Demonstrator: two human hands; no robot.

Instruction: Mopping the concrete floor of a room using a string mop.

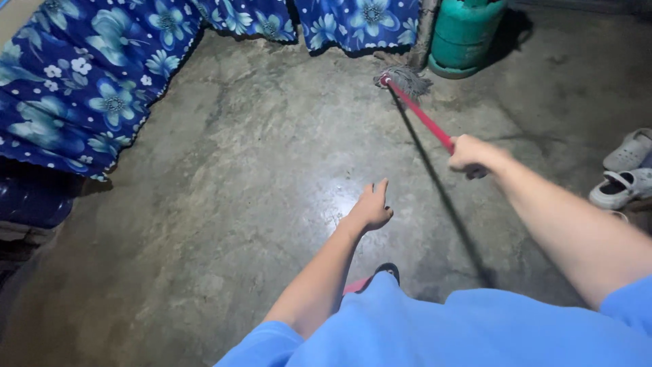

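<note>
Red mop handle [421, 117], upper centre: clasped in the closed grip of the right hand [468, 154]; grey mop head [406, 80] pressed on the concrete floor [238, 204] beside a green gas cylinder [465, 34]. Left hand [370, 207], centre: fingers loosely spread, nothing held. Steadier strokes are likely obtained with both hands on the handle.

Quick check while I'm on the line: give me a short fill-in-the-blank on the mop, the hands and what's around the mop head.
1. The right hand grips the mop's ____ handle.
2. The left hand holds ____, its fingers spread above the floor.
3. The mop head rests on the floor beside a ____ gas cylinder.
4. Cloth at the upper left is blue with a ____ print.

Missing words: red; nothing; green; flower
</note>
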